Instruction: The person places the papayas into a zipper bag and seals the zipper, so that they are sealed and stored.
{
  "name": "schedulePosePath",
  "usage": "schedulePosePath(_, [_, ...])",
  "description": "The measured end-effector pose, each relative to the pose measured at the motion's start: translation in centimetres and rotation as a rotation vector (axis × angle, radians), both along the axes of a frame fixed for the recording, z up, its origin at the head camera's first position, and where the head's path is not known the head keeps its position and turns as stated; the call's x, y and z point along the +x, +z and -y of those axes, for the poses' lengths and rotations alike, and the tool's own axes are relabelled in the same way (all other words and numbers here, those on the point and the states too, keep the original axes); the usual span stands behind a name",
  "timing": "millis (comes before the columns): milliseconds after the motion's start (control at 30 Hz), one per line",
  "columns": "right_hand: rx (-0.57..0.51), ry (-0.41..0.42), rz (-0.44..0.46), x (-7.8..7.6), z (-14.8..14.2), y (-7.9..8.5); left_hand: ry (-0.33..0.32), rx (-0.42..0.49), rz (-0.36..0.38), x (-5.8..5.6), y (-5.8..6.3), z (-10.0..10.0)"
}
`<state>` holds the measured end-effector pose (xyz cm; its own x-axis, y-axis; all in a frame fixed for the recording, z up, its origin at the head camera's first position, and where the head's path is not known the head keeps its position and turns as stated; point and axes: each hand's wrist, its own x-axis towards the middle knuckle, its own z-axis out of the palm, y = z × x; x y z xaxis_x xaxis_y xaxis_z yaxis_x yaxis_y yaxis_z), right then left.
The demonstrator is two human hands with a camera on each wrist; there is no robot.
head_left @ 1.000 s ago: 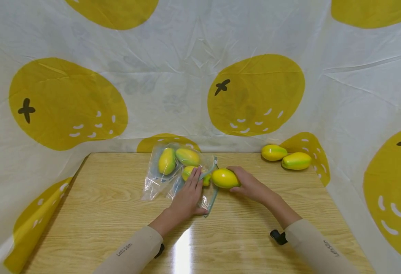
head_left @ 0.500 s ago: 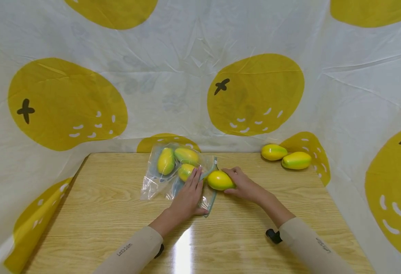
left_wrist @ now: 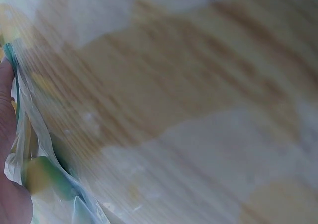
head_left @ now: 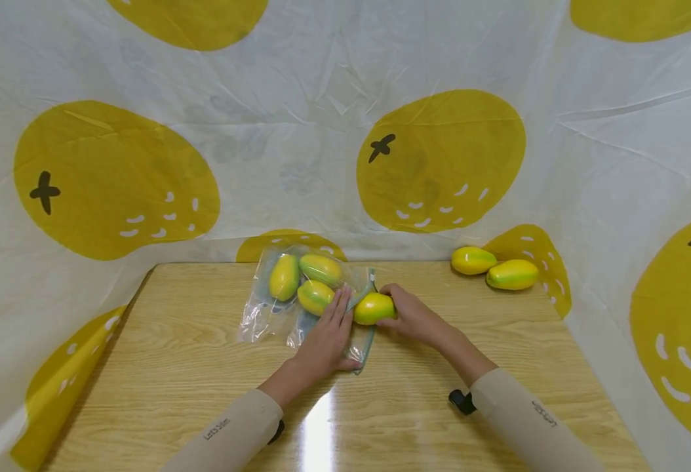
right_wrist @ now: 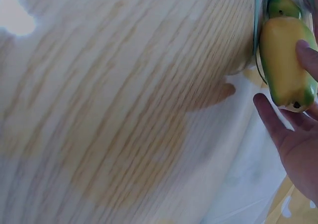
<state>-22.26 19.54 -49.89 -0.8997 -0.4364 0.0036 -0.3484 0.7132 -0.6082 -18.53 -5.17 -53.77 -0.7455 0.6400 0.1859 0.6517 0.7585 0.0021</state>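
Note:
In the head view, my left hand rests with straight fingers on a clear zip bag, its thumb spread towards the bag's lower corner. My right hand grips a yellow-green papaya, which is at the bag's mouth, partly past its green zip edge. Another papaya lies deeper in this bag. In the right wrist view, fingers and thumb are round the held papaya, its dark-spotted end towards the palm. The left wrist view shows the bag's plastic beside the left hand, mostly cut off.
A second clear bag with two papayas lies behind and left, close against the first. Two loose papayas sit at the table's back right. A fruit-patterned cloth stands behind the wooden table.
My right hand has moved left, taking the papaya into the bag's mouth. The papaya inside has shifted left, deeper into the bag. My left hand has stayed nearly still.

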Motion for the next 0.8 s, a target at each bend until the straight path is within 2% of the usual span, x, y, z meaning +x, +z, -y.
schedulePosePath(200, [0.009,0.030,-0.079,0.2,-0.5,0.0,0.008,-0.011,-0.004,-0.1,0.1,0.0])
schedulePosePath(300, [-0.004,0.062,-0.085,0.4,-1.0,-0.1,0.007,-0.003,0.005,0.0,0.3,0.1])
schedulePosePath(400, [-0.048,0.076,-0.051,0.3,-1.4,-0.1,0.003,-0.001,0.004,0.1,0.5,0.0])
schedulePosePath(600, [-0.174,0.027,0.048,0.1,-1.5,-0.1,0.000,-0.005,-0.019,0.3,0.7,0.0])
schedulePosePath(800, [-0.194,0.034,0.064,-0.1,-0.9,-0.1,0.003,-0.008,-0.029,0.2,0.5,-0.1])
